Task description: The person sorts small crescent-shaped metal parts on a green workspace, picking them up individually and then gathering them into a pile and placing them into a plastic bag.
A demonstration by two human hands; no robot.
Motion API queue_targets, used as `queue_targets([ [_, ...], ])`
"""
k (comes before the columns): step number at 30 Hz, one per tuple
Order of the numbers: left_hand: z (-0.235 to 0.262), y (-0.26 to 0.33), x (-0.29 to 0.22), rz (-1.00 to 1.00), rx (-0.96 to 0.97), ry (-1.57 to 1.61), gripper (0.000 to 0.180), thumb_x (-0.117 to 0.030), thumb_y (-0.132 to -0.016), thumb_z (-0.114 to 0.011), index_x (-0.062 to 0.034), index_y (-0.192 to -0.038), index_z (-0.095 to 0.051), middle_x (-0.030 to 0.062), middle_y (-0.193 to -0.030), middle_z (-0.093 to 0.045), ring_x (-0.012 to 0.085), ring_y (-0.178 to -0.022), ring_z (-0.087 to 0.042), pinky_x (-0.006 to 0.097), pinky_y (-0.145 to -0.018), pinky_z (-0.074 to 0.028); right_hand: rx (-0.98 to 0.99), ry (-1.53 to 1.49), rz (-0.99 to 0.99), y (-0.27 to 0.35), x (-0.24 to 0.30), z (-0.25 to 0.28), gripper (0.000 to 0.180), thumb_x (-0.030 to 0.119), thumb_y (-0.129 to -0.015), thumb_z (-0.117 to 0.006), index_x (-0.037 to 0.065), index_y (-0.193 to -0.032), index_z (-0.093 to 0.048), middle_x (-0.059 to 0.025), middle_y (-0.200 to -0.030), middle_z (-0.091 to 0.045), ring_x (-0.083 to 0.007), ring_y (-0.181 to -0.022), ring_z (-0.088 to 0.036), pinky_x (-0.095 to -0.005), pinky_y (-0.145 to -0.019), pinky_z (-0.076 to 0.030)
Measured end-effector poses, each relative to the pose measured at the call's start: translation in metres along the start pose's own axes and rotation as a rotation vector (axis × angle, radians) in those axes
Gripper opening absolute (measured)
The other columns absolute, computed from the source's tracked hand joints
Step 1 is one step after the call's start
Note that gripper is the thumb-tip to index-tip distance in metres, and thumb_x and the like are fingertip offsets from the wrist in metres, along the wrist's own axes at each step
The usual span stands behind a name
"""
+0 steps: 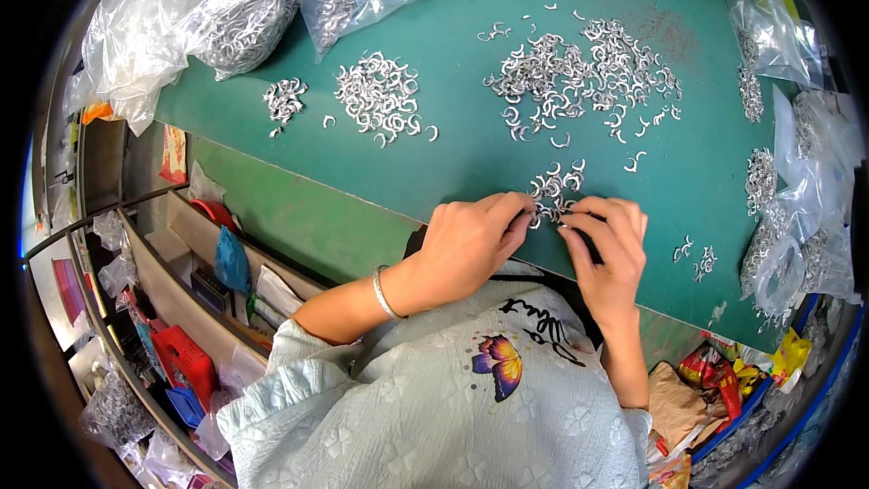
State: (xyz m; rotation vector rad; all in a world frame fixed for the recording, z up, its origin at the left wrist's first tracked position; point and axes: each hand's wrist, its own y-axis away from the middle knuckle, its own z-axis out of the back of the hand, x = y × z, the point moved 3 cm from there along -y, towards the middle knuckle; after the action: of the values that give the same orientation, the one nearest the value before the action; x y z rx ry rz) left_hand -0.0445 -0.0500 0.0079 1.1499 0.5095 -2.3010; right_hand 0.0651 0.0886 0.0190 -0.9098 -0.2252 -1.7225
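Clear plastic bags (pixel 217 9) of metal pieces: far up-left of the hands. Medium heap of curved metal clips (pixel 378 98): above-left of the grip. Left hand (pixel 471 240): fingers pinched shut on small clips. Small clip cluster (pixel 554 188): touching both hands' fingertips, on the green table (pixel 471 154) edge. Right hand (pixel 611 254): fingertips closed on a clip. Large scattered clip pile (pixel 584 72): above the grip.

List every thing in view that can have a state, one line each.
left hand: fingers pinched on small metal clips at the table edge
right hand: fingers curled, touching the same clips
large clip pile: spread loose on the green table
middle clip pile: loose, apart from the hands
clear bags: filled with clips, mouths open
bracelet: on the left wrist
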Motion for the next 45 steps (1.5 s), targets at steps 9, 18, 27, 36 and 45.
queue_targets([
  [9, 0.009, -0.009, 0.020, 0.678, 0.266, 1.470, 0.008, -0.003, -0.087, -0.049, -0.0024, -0.094, -0.052, 0.0062, -0.089, -0.051, 0.0075, -0.062, -0.036, 0.020, -0.048, -0.024, -0.120, -1.223, -0.665, 0.013, -0.016, 0.011, 0.018, 0.000, -0.095, -0.051, -0.006, -0.109, -0.060, -0.0074, -0.087, -0.061, -0.0142, -0.070, -0.057, -0.0252, -0.062, -0.044],
  [18, 0.005, -0.009, 0.020, 0.673, 0.238, 1.444, 0.012, 0.001, -0.086, -0.048, -0.0012, -0.096, -0.055, 0.0131, -0.093, -0.062, 0.0120, -0.069, -0.053, 0.025, -0.057, -0.043, 0.076, -0.173, -0.128, 0.002, 0.009, -0.011, 0.023, 0.000, -0.073, -0.076, 0.005, -0.095, -0.070, -0.0063, -0.072, -0.049, -0.0196, -0.056, -0.048, -0.0309, -0.051, -0.040],
  [27, 0.015, -0.005, 0.015, 0.580, 0.261, 1.271, 0.037, -0.001, -0.094, -0.044, 0.0090, -0.129, -0.050, 0.0243, -0.119, -0.061, 0.0280, -0.104, -0.065, 0.035, -0.093, -0.051, 0.037, -0.416, -0.319, 0.005, -0.001, -0.003, 0.017, -0.008, -0.075, -0.071, 0.003, -0.087, -0.067, -0.0012, -0.077, -0.050, -0.0089, -0.062, -0.044, -0.0253, -0.052, -0.036],
  [36, 0.013, -0.009, 0.011, 0.678, 0.327, 1.663, 0.049, -0.014, -0.097, -0.041, 0.0153, -0.135, -0.039, 0.0333, -0.136, -0.047, 0.0418, -0.128, -0.048, 0.044, -0.107, -0.040, -0.108, -1.487, -0.705, -0.001, -0.013, 0.003, 0.012, 0.010, -0.093, -0.056, 0.000, -0.099, -0.055, -0.0074, -0.085, -0.052, -0.0121, -0.063, -0.047, -0.0227, -0.052, -0.035],
  [45, 0.003, -0.002, 0.011, 0.625, 0.481, 1.431, 0.044, -0.005, -0.099, -0.046, 0.0070, -0.140, -0.038, 0.0199, -0.135, -0.052, 0.0253, -0.126, -0.052, 0.037, -0.106, -0.044, 0.128, -0.333, -0.281, -0.018, 0.020, 0.003, 0.030, -0.003, -0.075, -0.072, 0.006, -0.104, -0.072, -0.0032, -0.065, -0.045, -0.0110, -0.055, -0.044, -0.0269, -0.050, -0.036],
])
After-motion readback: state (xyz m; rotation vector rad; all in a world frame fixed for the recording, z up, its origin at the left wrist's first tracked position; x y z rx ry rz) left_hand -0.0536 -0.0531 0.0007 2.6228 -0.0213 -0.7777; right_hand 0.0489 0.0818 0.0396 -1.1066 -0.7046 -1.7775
